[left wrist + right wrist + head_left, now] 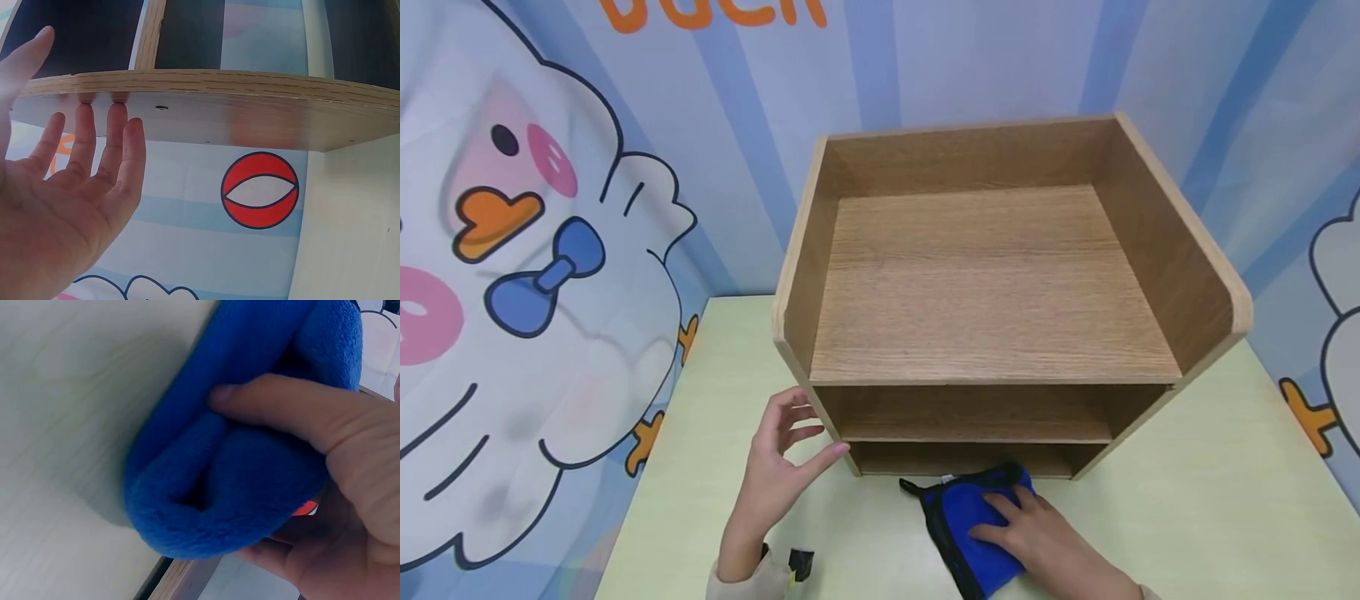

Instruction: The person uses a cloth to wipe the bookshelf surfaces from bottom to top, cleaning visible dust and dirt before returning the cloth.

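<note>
A folded blue towel with black edging (pixel 973 521) lies on the table in front of the wooden shelf (pixel 1000 283). My right hand (pixel 1037 533) grips it from the right. In the right wrist view the thumb presses into a fold of the plush towel (pixel 250 469), with the other fingers partly hidden behind it. At the shelf's left side is my left hand (pixel 782 475), its thumb near the front edge. Seen from the left wrist, the fairly straight fingers (pixel 83 137) touch the outer face of the side panel (pixel 206 115).
Two low compartments (pixel 970 412) open toward me under the shelf's broad top tray. A small black object (pixel 801 564) sits beside the left sleeve. The pale table (pixel 700 508) carries the shelf, and a blue cartoon-printed cloth (pixel 985 58) hangs behind it.
</note>
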Demonstrator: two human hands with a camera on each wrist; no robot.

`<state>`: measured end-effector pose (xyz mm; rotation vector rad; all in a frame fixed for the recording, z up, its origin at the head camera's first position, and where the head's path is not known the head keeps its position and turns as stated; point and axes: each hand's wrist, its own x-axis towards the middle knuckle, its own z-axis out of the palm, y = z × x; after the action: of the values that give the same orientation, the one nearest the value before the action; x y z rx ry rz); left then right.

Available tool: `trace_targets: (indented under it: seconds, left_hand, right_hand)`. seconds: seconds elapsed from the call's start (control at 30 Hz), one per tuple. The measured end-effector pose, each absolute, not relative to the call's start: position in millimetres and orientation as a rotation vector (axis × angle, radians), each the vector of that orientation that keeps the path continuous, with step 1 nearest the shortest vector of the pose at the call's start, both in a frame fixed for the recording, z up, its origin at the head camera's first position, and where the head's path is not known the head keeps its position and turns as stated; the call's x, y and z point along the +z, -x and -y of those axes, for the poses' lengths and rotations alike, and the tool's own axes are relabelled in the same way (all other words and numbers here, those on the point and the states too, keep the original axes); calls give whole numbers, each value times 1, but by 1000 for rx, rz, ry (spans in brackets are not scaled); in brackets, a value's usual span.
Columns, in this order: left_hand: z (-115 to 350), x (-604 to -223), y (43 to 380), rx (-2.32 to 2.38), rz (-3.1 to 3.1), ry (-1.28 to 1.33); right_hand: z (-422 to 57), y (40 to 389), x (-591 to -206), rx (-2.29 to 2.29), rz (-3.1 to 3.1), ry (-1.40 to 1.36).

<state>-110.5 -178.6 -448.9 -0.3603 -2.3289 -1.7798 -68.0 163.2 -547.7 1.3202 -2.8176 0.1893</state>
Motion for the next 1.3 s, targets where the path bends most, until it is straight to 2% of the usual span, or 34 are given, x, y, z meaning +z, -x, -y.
trace_targets:
  seconds: [0.6,0.87,1.07,1.3]
  left_hand:
    - [179,-454,116,-1799,2298,423]
    - [177,-452,115,-1800,2312,410]
    - [171,-436,109,-1788,2320,410]
    - [168,-427,106,-1720,2367,355]
  right_hand:
    - [-158,77,-557,75,2527,-1321]
    - [-166,79,-557,221,2519,-1288]
    - [-174,76,-533,394,2506,-1230]
    - [-185,67,-478,559,2485,-1182]
